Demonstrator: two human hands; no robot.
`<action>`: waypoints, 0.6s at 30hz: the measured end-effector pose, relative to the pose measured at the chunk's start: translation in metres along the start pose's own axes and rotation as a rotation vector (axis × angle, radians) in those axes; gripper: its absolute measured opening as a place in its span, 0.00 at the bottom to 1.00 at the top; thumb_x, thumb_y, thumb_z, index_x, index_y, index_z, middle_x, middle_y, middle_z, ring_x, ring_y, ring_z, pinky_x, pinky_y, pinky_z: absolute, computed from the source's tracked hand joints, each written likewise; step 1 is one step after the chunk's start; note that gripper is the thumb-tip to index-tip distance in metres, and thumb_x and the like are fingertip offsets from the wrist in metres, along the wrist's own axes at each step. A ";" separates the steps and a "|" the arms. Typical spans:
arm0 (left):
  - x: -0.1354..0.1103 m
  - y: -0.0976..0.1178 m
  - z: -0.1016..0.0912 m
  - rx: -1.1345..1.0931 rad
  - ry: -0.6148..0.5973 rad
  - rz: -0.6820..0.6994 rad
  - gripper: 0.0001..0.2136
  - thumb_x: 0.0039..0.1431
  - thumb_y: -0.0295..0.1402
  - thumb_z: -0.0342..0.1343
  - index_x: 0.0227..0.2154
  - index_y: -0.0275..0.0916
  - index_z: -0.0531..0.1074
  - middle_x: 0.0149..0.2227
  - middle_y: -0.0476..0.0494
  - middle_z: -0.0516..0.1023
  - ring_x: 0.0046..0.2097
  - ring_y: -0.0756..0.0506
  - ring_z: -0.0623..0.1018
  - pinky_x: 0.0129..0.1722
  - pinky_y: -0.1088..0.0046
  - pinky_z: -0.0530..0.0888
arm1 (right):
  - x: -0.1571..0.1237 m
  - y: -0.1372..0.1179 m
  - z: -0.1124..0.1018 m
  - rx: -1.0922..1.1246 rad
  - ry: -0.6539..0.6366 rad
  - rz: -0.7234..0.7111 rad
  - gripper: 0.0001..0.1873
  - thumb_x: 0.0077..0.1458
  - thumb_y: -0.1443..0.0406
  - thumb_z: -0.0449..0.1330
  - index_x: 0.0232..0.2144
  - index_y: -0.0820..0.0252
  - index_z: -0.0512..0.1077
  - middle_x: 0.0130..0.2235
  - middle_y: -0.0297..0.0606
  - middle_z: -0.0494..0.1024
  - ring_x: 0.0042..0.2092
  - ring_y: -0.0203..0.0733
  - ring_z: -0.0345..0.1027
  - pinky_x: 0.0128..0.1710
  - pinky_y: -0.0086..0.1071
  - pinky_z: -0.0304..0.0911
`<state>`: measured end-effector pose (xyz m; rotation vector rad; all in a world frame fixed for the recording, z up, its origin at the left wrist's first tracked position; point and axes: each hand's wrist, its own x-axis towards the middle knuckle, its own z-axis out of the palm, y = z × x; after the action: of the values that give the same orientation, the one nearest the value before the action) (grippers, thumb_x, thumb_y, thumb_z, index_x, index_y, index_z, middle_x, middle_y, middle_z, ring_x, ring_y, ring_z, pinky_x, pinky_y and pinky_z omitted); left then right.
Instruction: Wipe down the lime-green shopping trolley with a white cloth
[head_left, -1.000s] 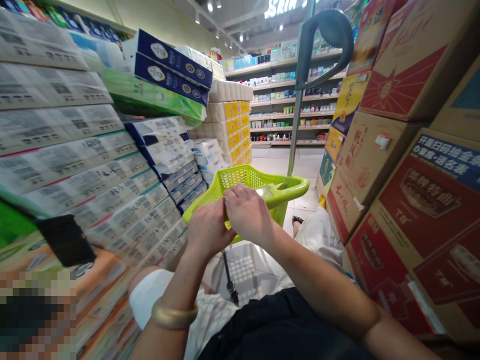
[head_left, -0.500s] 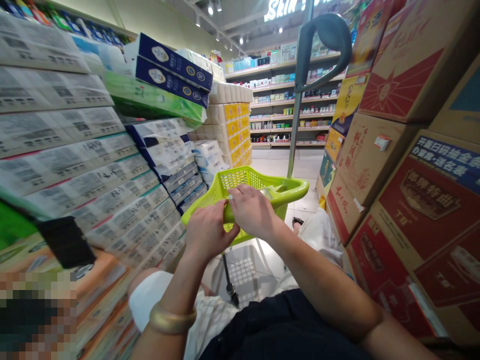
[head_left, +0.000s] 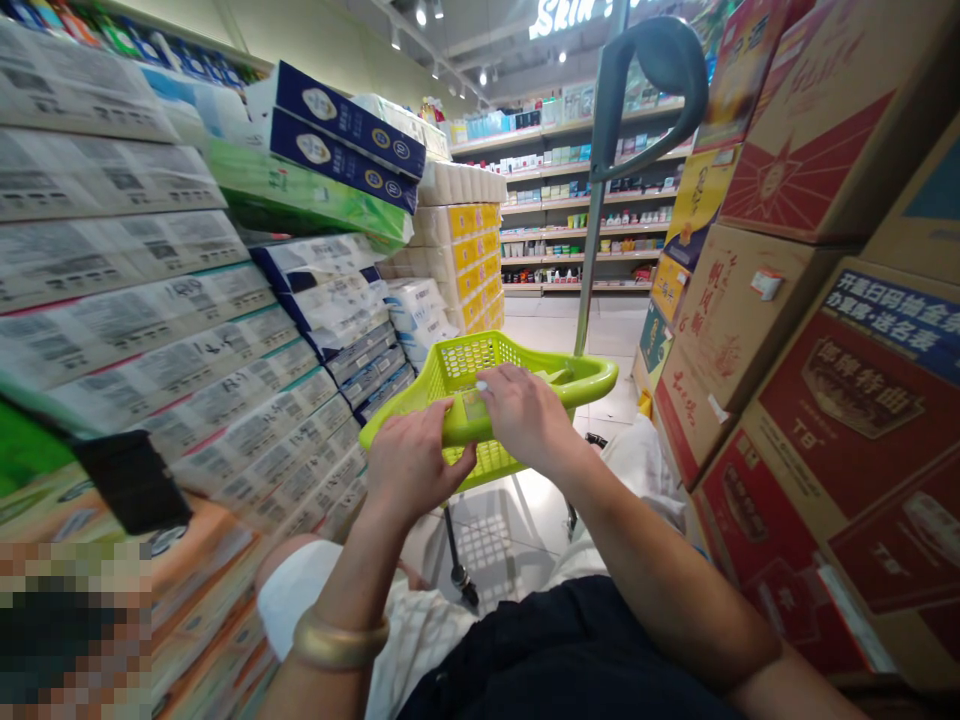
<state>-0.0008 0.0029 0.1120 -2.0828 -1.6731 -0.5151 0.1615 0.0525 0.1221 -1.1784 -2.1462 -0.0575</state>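
A lime-green plastic shopping basket (head_left: 581, 377) on a wheeled frame stands in the aisle in front of me. My left hand (head_left: 409, 462) is closed around its near rim, thumb on top. My right hand (head_left: 525, 415) rests on the same rim a little further right, fingers bent over the edge and touching a small label stuck there. I cannot make out anything inside the basket. The basket's grey pull handle (head_left: 652, 90) rises on a metal pole at its far right.
Stacked tissue and paper packs (head_left: 187, 330) wall the left side of the narrow aisle. Brown and red cartons (head_left: 810, 300) are piled on the right. Store shelves (head_left: 570, 210) stand at the far end across a pale tiled floor (head_left: 555, 330).
My right hand has slid to the right along the basket rim, uncovering a small label. The basket has shifted slightly. My left hand keeps its grip.
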 end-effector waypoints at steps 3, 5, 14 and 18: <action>-0.001 0.000 -0.001 0.006 0.000 0.002 0.24 0.56 0.46 0.50 0.48 0.33 0.70 0.41 0.34 0.80 0.41 0.36 0.79 0.43 0.59 0.72 | -0.007 0.026 -0.009 0.000 0.037 0.139 0.17 0.65 0.65 0.47 0.49 0.61 0.72 0.47 0.46 0.76 0.49 0.48 0.69 0.50 0.40 0.63; 0.000 0.001 -0.002 0.010 -0.003 -0.004 0.24 0.55 0.46 0.50 0.48 0.33 0.70 0.40 0.34 0.80 0.41 0.35 0.79 0.43 0.59 0.72 | -0.011 0.036 -0.011 0.010 0.070 0.180 0.18 0.66 0.65 0.46 0.50 0.63 0.71 0.48 0.47 0.76 0.50 0.49 0.68 0.51 0.41 0.62; -0.001 -0.006 0.002 0.000 0.031 0.017 0.24 0.55 0.46 0.51 0.47 0.33 0.71 0.38 0.35 0.80 0.40 0.36 0.80 0.42 0.60 0.72 | -0.024 0.016 0.012 0.144 0.237 -0.086 0.16 0.64 0.66 0.49 0.49 0.61 0.72 0.49 0.46 0.75 0.51 0.49 0.66 0.55 0.42 0.62; -0.001 -0.009 0.003 0.002 0.034 0.021 0.24 0.55 0.47 0.51 0.48 0.33 0.71 0.38 0.35 0.81 0.40 0.36 0.80 0.42 0.60 0.72 | -0.028 0.042 0.009 0.146 0.316 -0.019 0.16 0.65 0.65 0.48 0.48 0.61 0.72 0.47 0.46 0.75 0.50 0.50 0.67 0.54 0.45 0.63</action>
<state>-0.0095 0.0052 0.1092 -2.0764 -1.6301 -0.5393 0.1982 0.0599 0.0881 -0.9928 -1.8514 -0.0875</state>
